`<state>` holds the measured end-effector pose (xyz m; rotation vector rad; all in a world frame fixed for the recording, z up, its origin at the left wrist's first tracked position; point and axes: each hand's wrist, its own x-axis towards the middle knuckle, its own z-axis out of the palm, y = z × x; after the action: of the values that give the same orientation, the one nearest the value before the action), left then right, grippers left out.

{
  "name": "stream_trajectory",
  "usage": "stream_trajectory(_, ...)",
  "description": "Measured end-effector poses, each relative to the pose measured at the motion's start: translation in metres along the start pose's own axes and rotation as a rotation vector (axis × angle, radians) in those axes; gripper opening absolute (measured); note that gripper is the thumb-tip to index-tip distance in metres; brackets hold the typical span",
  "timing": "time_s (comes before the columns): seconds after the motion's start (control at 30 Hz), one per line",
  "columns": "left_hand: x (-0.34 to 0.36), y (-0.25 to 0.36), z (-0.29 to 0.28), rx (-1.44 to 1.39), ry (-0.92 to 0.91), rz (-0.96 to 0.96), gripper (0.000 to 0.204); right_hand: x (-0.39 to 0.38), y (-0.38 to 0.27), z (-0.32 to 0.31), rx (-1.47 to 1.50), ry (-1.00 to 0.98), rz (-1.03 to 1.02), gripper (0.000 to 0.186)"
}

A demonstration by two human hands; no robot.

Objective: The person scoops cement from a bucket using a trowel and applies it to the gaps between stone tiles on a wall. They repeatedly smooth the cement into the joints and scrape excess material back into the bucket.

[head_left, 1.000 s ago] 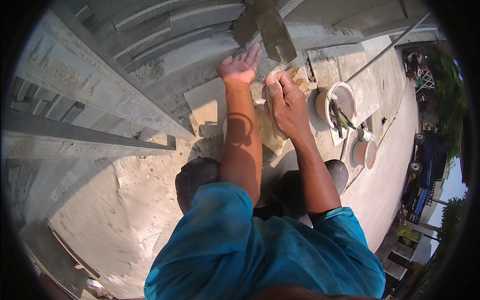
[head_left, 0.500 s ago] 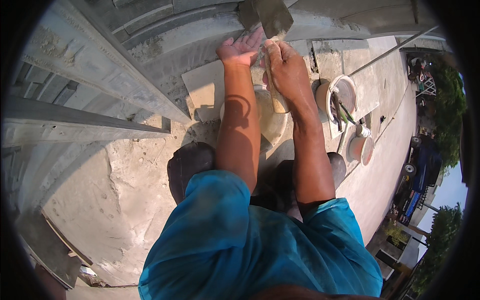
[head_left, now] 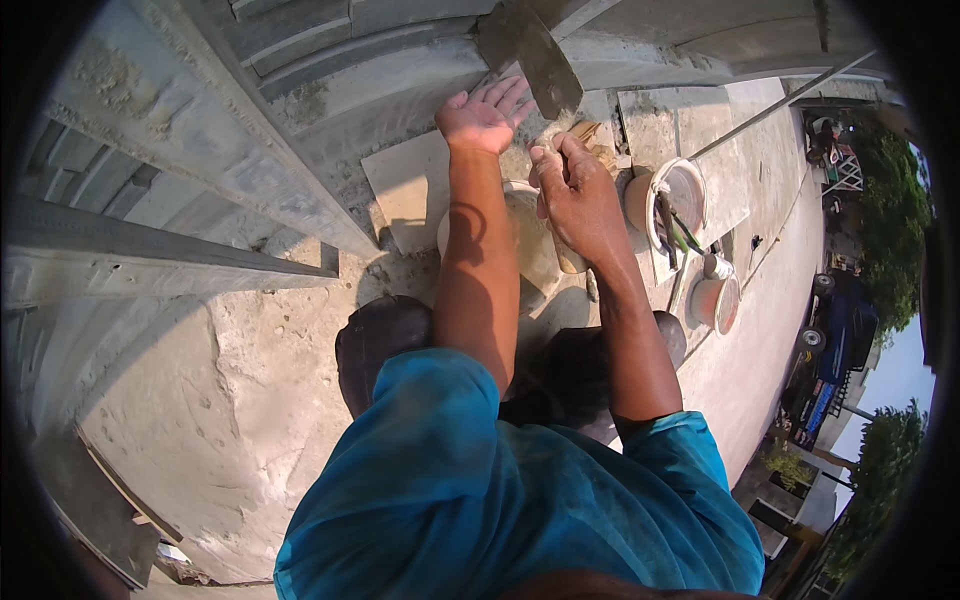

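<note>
My right hand [head_left: 580, 192] is closed around the handle of a trowel [head_left: 549, 76], whose grey, mortar-smeared blade points up toward the block wall. Beside the blade, my left hand [head_left: 482, 118] lies open, palm up and fingers spread, with nothing in it. Below my forearms stands a round tub [head_left: 535, 232] with greyish contents, partly hidden by my arms. Some light brown scraps [head_left: 577, 133] lie beyond my right hand.
Metal beams [head_left: 270, 140] slant in from the left. To the right are a white bucket [head_left: 655, 200] holding tools and a smaller pinkish bucket [head_left: 716, 303]. A flat board [head_left: 405, 185] lies beside my left forearm. A dark blue vehicle [head_left: 838, 330] stands far right.
My right hand has moved down and slightly right, away from my left hand. The trowel blade has tilted and come lower. My left hand stays open in nearly the same place.
</note>
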<state>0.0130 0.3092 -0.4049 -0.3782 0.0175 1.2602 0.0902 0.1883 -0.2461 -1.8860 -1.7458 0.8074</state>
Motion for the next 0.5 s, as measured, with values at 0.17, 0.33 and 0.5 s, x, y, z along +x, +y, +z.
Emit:
stream_trajectory(0.17, 0.013, 0.009, -0.021, 0.105, -0.062, -0.020, 0.072, 0.029, 0.025, 0.034, -0.297, 0.034, -0.200, 0.034)
stream_trajectory(0.33, 0.022, 0.013, -0.032, 0.002, -0.077, -0.022, 0.075, 0.038, 0.013, 0.042, -0.201, 0.041, -0.033, 0.034)
stream_trajectory(0.5, 0.010, 0.016, -0.013, -0.074, -0.075, -0.102, 0.076, 0.033, -0.004, 0.036, -0.234, 0.226, -0.110, 0.034)
